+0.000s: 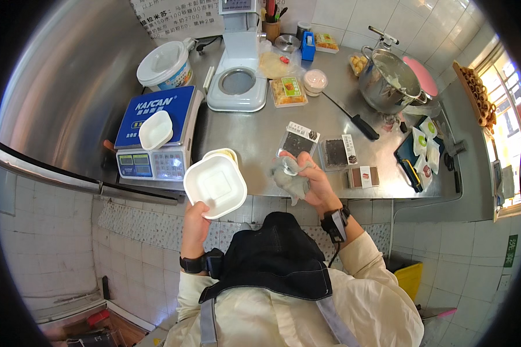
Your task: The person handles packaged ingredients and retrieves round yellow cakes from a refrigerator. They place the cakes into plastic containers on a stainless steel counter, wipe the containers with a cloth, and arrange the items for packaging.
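Note:
My left hand (199,217) grips the near edge of a white square bowl (215,184), tilted with its empty inside toward me. A pale yellowish rim of another container (229,154) shows behind it. In my right hand (314,180) is a crumpled grey cloth (289,177), held above the table's front edge. Just beyond that hand lie a labelled box of dark cake (298,143) and a second clear box (335,154). A small brown box with a white band (364,177) is to their right. Another white bowl (156,130) rests on the blue-topped digital scale (150,115).
A long black-handled knife (364,126) lies on the steel table (252,130). Behind are a white machine (239,86), a lidded bucket (165,65) and a steel pot (388,80). White packets (420,147) lie on a dark tray at the right, near scissors (449,162).

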{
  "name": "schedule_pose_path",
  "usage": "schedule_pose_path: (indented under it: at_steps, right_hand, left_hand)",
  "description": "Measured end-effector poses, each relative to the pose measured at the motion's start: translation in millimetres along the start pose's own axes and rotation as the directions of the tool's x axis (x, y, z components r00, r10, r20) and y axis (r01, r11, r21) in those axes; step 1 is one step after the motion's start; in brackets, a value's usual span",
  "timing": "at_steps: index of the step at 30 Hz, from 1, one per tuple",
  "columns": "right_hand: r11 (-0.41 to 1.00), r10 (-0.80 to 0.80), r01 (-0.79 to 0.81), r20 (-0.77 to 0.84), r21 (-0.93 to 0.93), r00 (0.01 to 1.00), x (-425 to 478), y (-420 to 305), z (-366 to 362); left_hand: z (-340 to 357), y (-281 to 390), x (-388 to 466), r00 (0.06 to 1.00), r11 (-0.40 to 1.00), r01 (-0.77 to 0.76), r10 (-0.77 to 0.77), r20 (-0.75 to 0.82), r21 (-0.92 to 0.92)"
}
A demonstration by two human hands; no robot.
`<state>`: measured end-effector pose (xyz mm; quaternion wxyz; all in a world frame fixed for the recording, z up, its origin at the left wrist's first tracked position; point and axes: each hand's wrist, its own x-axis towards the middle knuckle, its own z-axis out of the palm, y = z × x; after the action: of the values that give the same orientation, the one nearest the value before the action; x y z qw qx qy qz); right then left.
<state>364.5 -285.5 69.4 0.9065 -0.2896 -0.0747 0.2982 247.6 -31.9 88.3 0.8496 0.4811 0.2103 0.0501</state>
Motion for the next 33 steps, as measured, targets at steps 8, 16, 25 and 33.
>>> schedule_pose_path:
  at_steps: [8,16,25,33]
  right_hand:
    - [0.997,0.045,-0.022,-0.318,0.074,0.947,20.4,76.7,-96.7]
    - [0.363,-0.274,0.150,0.049,-0.920,0.961,32.3,67.0,-108.4]
    - [-0.532,-0.087,0.352,0.463,-0.770,0.882,-4.9,50.6,-95.4]
    - [-0.759,0.080,0.349,0.453,-0.550,0.888,-18.0,79.1,-108.2]
  left_hand:
    - [-22.1,-28.4,-9.6,0.988,0.991,0.134,-0.133,-0.075,0.012]
    - [-38.4,-46.3,-20.2,0.982,0.994,0.111,-0.113,-0.153,-0.020]
    - [-34.7,-46.9,-27.9,0.979,0.996,0.074,-0.081,-0.189,-0.043]
    - [-37.2,-44.4,-23.5,0.994,0.996,0.093,-0.094,-0.049,-0.014]
